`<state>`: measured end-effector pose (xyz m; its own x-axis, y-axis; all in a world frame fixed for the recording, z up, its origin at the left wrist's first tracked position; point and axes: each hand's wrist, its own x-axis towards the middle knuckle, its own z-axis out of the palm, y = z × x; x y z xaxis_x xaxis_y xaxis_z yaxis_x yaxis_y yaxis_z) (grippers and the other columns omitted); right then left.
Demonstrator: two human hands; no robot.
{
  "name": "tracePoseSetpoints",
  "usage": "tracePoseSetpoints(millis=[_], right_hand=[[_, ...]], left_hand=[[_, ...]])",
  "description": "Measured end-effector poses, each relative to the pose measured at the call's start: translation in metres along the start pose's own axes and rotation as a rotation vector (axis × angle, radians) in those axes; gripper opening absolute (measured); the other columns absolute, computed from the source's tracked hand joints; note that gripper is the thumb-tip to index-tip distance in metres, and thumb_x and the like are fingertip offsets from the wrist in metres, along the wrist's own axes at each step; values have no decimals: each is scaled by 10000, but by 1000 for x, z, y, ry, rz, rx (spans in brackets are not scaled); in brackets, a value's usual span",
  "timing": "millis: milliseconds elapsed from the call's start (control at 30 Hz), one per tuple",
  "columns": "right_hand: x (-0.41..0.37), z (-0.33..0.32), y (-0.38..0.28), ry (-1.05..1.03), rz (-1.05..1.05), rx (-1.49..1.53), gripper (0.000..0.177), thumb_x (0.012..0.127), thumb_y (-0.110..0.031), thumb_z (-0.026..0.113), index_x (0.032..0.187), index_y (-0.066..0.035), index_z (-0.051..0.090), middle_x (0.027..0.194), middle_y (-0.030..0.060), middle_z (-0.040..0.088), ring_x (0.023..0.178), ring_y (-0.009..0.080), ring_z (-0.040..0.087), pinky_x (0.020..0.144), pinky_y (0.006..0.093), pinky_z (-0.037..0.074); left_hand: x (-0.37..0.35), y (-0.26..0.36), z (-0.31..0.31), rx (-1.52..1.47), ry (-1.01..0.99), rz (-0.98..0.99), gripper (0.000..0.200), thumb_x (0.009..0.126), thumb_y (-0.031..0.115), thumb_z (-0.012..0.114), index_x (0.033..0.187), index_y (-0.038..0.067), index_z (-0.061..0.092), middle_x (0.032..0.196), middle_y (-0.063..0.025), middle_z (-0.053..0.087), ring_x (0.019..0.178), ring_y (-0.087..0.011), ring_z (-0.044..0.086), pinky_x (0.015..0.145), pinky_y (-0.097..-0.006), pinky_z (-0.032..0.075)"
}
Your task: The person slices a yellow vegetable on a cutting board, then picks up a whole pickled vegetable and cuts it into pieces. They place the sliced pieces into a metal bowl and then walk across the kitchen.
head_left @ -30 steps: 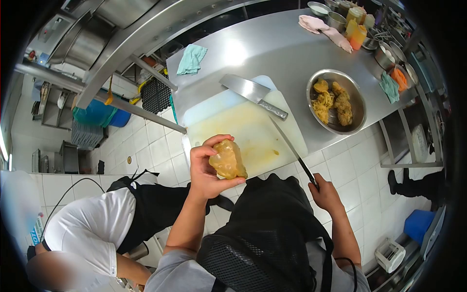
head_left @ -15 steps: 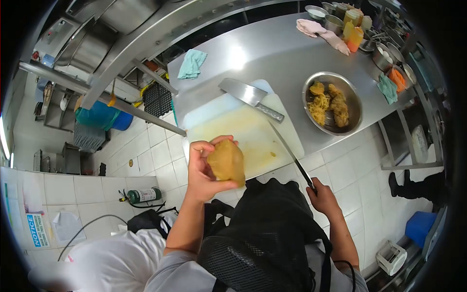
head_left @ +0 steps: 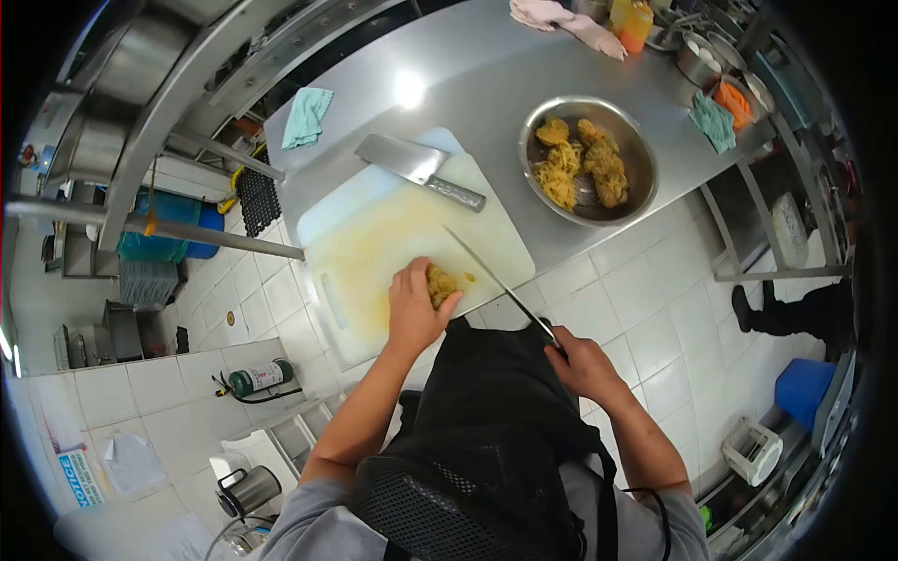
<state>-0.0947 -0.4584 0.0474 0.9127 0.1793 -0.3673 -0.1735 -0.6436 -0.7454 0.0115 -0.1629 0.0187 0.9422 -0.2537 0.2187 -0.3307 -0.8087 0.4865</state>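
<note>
My left hand (head_left: pixel 416 304) is closed over a yellow-brown, lumpy piece of food (head_left: pixel 441 286), holding it at the near edge of the pale cutting board (head_left: pixel 374 238). Part of the piece is hidden under the fingers. In my right hand (head_left: pixel 586 366) is the black handle of a long, thin knife (head_left: pixel 500 285); its blade slants up and left over the board's right side. A small yellow scrap (head_left: pixel 470 277) sits between the piece and the blade. Farther back on the board lies a cleaver (head_left: pixel 408 162), its handle pointing right.
Right of the board, a steel bowl (head_left: pixel 644 192) holds yellow shreds (head_left: pixel 558 178) and brownish lumps (head_left: pixel 606 168). A teal cloth (head_left: pixel 307 118) lies at the table's back left, a pink cloth (head_left: pixel 571 26) at the back. Pots and bottles crowd the far right; a metal rail (head_left: pixel 224 245) crosses on the left.
My left hand has brought the piece down onto the board and turned its rough side up. The knife has come closer to it. The person in white at left has moved mostly out of view.
</note>
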Motion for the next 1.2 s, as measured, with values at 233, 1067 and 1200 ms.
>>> tracePoseSetpoints(millis=[233, 1067, 1200], right_hand=[[6, -9, -11, -79, -152, -14, 283, 983, -168, 585, 1219, -22, 532, 925, 246, 694, 781, 472, 665, 676, 544, 532], [-16, -21, -50, -111, -181, -300, 448, 886, -105, 631, 1304, 25, 532, 742, 136, 604, 517, 299, 640, 447, 408, 522], [4, -13, -56, -153, -213, -301, 449, 879, -94, 610, 1294, 44, 510, 755, 149, 617, 538, 312, 656, 463, 405, 536]], left_hand=[[0, -5, -11, -91, 188, 45, 316, 892, 99, 687, 1172, -4, 581, 1188, -201, 604, 1097, -382, 547, 953, -460, 451], [18, -34, 17, -136, 254, 282, 232, 706, -37, 667, 930, 12, 634, 996, -142, 633, 892, -332, 591, 800, -415, 502], [16, -36, 18, -157, 246, 283, 238, 708, -37, 660, 939, 14, 633, 1000, -142, 627, 895, -335, 587, 799, -420, 501]])
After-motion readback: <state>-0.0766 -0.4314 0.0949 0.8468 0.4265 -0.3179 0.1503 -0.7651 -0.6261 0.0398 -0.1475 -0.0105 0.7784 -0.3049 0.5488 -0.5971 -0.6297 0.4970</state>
